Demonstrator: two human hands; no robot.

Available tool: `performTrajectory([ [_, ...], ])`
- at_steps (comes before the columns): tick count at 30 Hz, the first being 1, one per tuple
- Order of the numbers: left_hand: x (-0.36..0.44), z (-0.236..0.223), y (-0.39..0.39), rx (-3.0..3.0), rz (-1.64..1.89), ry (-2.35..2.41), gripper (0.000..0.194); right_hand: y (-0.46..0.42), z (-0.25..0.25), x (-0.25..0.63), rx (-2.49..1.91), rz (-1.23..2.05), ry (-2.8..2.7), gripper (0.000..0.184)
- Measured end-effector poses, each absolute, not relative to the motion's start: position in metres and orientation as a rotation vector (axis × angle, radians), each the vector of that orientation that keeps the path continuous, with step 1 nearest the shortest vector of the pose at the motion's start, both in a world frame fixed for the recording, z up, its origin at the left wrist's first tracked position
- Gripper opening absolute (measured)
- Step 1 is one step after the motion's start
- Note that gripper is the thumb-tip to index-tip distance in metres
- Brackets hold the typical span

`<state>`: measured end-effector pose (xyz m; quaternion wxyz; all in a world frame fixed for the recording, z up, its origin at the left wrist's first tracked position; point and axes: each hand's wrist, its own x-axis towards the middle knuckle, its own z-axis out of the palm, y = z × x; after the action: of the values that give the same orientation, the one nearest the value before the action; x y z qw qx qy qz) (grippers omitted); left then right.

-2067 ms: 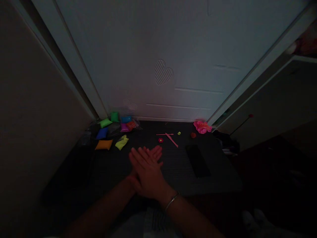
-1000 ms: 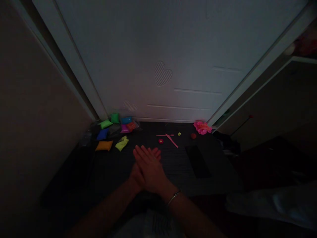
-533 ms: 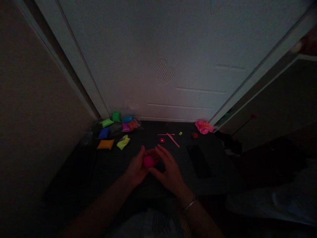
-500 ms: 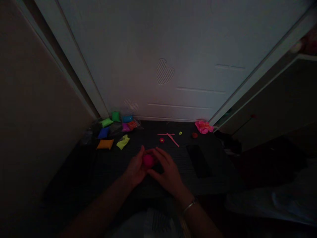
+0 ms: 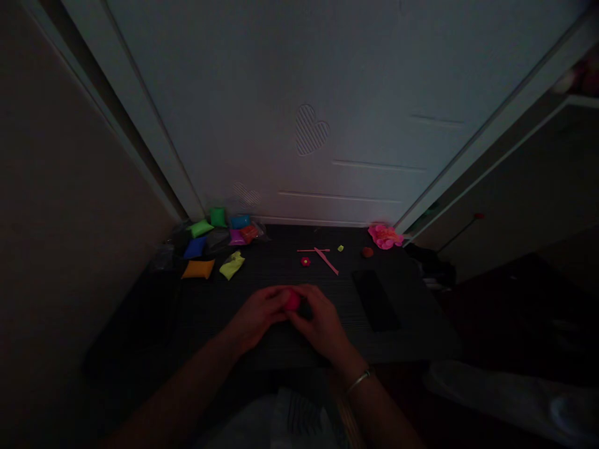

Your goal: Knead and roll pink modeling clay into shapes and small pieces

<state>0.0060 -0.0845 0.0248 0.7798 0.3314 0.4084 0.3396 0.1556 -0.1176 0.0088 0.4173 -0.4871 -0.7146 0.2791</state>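
The scene is very dark. My left hand point(image 5: 255, 318) and my right hand point(image 5: 321, 324) meet above a low dark table point(image 5: 412, 330). Between their fingertips sits a small pink ball of clay point(image 5: 292, 301), and both hands pinch it. A metal bracelet point(image 5: 358, 380) is on my right wrist. Just beyond the hands lie a tiny red clay flower point(image 5: 305, 262), a pink stick tool point(image 5: 325, 260), a small yellow bit point(image 5: 340, 248) and a red lump point(image 5: 367, 252).
Several bright clay packets point(image 5: 213, 246) lie at the table's back left. A pink clay flower point(image 5: 385, 236) sits at the back right, a dark flat phone-like slab point(image 5: 375, 300) to the right of my hands. A white door with a heart point(image 5: 311, 128) stands behind.
My palms were pressed flat together, one over the other. They came apart, showing the pink ball, and now my fingertips pinch it a little further right.
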Motion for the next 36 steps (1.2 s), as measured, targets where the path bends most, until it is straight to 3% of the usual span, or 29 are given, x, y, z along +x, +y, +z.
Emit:
performTrajectory([
  [14,0.010,0.014,-0.085,0.758,0.697,0.949,0.027,-0.114,0.018,0.159,-1.251,0.685,-1.996,0.037],
  [29,0.010,0.019,-0.085,0.782,0.679,0.958,0.024,-0.110,0.013,0.161,-1.196,0.642,-1.960,0.021],
  [36,0.008,0.019,-0.085,0.722,0.690,0.991,0.023,-0.108,0.017,0.169,-1.242,0.804,-1.805,0.018],
])
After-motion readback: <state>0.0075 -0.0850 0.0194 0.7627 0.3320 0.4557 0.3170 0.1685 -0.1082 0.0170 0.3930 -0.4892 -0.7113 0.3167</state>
